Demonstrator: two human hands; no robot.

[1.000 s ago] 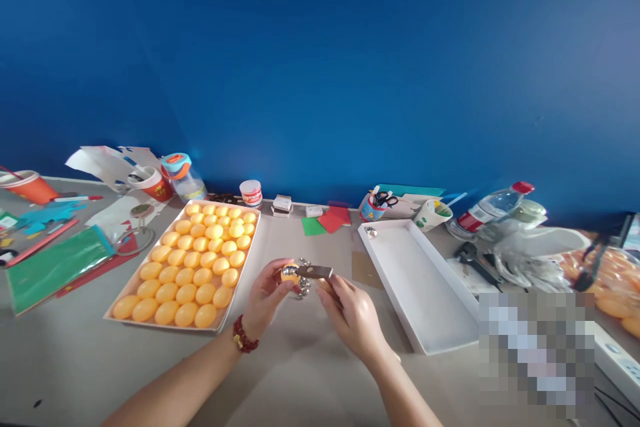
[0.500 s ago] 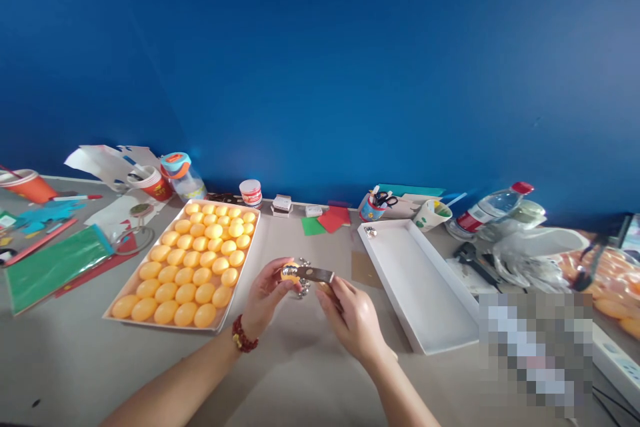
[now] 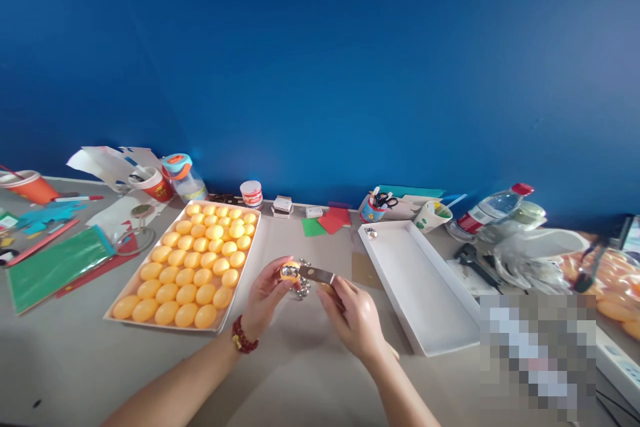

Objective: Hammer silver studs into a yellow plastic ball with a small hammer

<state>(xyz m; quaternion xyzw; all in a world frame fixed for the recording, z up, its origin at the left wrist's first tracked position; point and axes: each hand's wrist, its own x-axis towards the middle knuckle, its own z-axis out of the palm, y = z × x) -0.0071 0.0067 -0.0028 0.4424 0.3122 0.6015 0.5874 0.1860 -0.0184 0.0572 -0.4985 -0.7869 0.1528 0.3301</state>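
Observation:
My left hand [image 3: 269,290], a red beaded bracelet at its wrist, grips an orange ping-pong ball [image 3: 286,273] between thumb and fingers. Shiny silver pieces cover part of the ball's surface. In my right hand [image 3: 357,313] is a tool with a flat dark metal part [image 3: 318,275] and a brownish handle half covered by the fingers. The metal end reaches to the ball's right side; whether it touches cannot be made out. Behind the ball, small silver pieces [image 3: 303,289] lie in a cluster on the table.
Left of my hands stands a shallow box [image 3: 235,293] full of orange balls. A white tray [image 3: 425,293] on the right has a silver object [image 3: 371,233] in its far corner. Cups, bottles, coloured paper [image 3: 334,219] and a pen holder [image 3: 372,209] line the blue wall.
The metal end of the tool has shifted very slightly at the ball. Both hands stay in nearly the same place with the same hold.

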